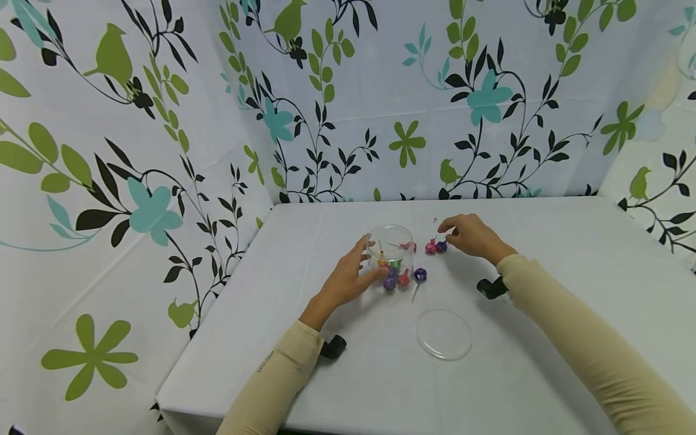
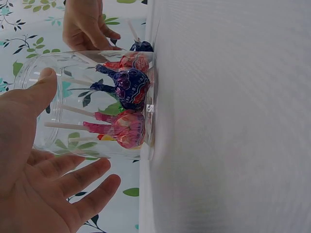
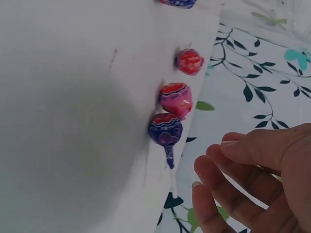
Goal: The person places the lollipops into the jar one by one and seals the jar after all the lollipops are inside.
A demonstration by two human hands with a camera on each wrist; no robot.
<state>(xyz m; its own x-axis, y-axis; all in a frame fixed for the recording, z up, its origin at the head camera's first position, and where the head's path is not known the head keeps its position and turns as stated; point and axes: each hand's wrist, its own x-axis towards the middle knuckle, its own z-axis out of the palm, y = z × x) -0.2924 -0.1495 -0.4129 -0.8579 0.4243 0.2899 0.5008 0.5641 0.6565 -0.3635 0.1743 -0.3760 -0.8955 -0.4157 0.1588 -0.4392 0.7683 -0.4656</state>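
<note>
A clear jar stands upright on the table with several wrapped lollipops inside, among them a purple one and a pink one. My left hand holds the jar's left side, thumb across its near face and fingers around the far side. To the right of the jar, my right hand hovers with loosely bent fingers and nothing between them. Its fingertips are close to a purple lollipop, which lies against a pink lollipop. Farther along is a red lollipop.
Another purple lollipop lies just right of the jar, its stick toward me. A clear round lid lies nearer to me on the white-covered table. Patterned cloth hangs behind the table and at the sides.
</note>
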